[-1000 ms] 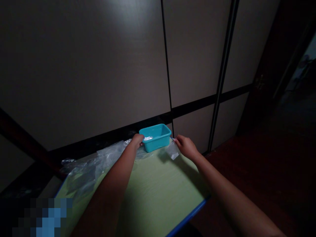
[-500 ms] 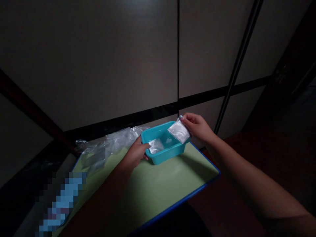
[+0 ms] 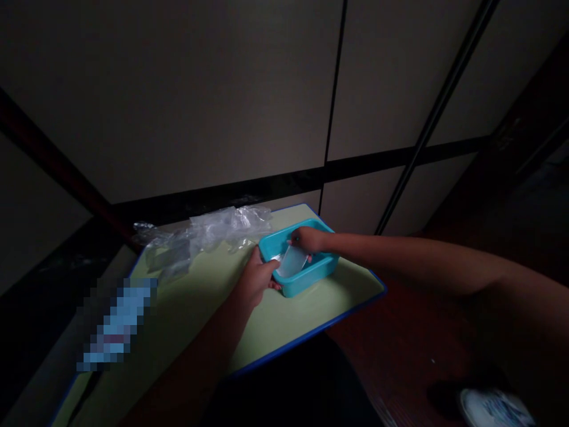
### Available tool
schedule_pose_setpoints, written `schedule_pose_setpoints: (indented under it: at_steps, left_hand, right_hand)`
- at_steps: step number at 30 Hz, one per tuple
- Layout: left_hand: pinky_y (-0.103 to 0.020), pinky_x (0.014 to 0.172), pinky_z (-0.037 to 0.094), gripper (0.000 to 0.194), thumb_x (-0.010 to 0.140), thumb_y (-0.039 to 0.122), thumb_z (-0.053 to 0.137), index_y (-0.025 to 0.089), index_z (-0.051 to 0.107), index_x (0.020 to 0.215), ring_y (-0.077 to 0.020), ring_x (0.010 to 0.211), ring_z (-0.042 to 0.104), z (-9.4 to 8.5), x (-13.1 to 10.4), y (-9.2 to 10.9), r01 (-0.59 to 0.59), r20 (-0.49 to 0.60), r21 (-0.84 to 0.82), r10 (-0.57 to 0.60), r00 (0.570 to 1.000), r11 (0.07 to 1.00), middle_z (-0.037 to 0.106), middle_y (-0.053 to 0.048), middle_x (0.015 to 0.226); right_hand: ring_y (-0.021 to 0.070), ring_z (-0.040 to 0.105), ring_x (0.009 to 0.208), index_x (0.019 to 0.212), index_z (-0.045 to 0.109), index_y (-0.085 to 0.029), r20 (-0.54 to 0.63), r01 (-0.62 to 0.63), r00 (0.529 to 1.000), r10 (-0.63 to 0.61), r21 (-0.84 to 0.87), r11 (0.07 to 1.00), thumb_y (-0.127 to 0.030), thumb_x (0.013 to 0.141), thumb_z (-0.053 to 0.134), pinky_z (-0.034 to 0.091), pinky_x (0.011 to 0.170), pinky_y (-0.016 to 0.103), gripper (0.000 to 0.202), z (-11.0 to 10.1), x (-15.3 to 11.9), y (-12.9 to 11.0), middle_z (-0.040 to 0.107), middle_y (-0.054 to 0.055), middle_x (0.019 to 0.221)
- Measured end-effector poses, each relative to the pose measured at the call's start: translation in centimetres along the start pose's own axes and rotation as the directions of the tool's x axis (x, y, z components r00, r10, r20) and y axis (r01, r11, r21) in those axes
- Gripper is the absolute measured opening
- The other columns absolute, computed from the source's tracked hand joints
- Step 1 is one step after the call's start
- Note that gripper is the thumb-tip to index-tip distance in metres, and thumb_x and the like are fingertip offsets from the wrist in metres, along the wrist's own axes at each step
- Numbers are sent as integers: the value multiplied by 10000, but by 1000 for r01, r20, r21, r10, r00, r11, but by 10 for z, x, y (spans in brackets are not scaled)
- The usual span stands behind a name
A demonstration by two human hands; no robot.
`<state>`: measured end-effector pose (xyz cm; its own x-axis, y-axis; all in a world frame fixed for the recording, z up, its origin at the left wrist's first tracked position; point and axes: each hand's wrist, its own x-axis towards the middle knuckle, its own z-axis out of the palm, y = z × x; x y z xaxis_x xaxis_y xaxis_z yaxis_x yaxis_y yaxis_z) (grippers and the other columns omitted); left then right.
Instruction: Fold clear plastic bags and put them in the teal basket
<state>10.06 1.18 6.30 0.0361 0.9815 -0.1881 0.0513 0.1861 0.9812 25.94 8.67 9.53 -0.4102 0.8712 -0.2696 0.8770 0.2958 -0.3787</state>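
A turquoise plastic basin (image 3: pixel 313 277) is on the light-green table top. My left hand (image 3: pixel 258 277) is closed on its left end, with the thumb over the rim and fingers against the outer wall. My right hand (image 3: pixel 310 239) reaches down inside the basin, its fingers closed on a small, flat, clear plastic packet (image 3: pixel 293 261). The packet is tilted and its lower edge is near my left thumb. Beneath it, a shiny sliver shows beside the thumb, mostly hidden.
Crumpled clear plastic bags (image 3: pixel 213 231) lie along the table's back left edge. A blurred-out blue item (image 3: pixel 122 320) is at the left. The blue-edged table (image 3: pixel 249 350) stands against cabinet doors (image 3: pixel 222 107). A patterned round-ended object (image 3: pixel 493 408) is on the dark floor, lower right.
My right hand has moved the packet from above the basin's right rim down and left into the basin. My left hand keeps its grip on the rim. The view has shifted slightly.
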Motion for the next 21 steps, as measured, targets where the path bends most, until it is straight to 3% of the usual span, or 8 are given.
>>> schedule_pose_setpoints:
  at_steps: [6, 8, 11, 15, 18, 21]
  left_hand:
    - [-237, 352, 488, 534, 738, 198, 560, 257, 365, 1231, -98, 442, 564, 0, -8, -7, 9, 12, -59, -9, 1000, 998, 584, -3, 847]
    - [-271, 386, 522, 560, 761, 239, 570, 278, 337, 1268, -110, 481, 594, -1, -10, -9, 12, 20, -75, -11, 1000, 997, 589, -27, 926]
    - [-273, 400, 532, 583, 787, 278, 574, 304, 312, 1307, -101, 480, 601, -3, -11, -14, 12, 35, -74, -10, 999, 997, 592, -50, 1010]
    - [-261, 391, 527, 636, 804, 319, 587, 337, 265, 1352, -92, 466, 601, -6, -11, -19, 9, 41, -59, -7, 999, 998, 589, -70, 1088]
    - [-268, 395, 535, 652, 813, 323, 580, 340, 246, 1373, -104, 503, 620, -7, -13, -19, 13, 32, -53, -12, 999, 999, 549, -94, 1189]
    - [-263, 387, 534, 667, 818, 321, 574, 338, 229, 1388, -106, 518, 622, -7, -14, -19, 29, 20, -28, -28, 999, 999, 519, -106, 1243]
  right_hand:
    - [170, 590, 470, 1076, 531, -84, 145, -200, 976, 164, 281, 939, -276, 954, 261, 475, 457, 261, 353, 13, 1, -14, 610, 50, 544]
    - [171, 563, 424, 1035, 544, -90, 152, -242, 967, 202, 328, 913, -305, 957, 251, 479, 444, 283, 372, 16, 0, -18, 568, 32, 485]
    - [158, 491, 344, 804, 585, -107, 154, -273, 960, 233, 352, 895, -428, 940, 276, 463, 406, 305, 466, 19, -2, -20, 505, 28, 407]
    - [141, 472, 341, 606, 525, -161, 205, -305, 950, 234, 469, 829, -612, 817, 447, 446, 374, 280, 503, 19, -3, -15, 459, 3, 368]
    - [141, 514, 396, 609, 517, -177, 305, -373, 922, 237, 540, 754, -679, 685, 566, 454, 386, 258, 510, 15, -3, -8, 469, -16, 402]
    - [161, 563, 476, 670, 540, -175, 339, -367, 919, 201, 551, 750, -690, 596, 638, 460, 406, 255, 530, 8, -5, -3, 516, 1, 481]
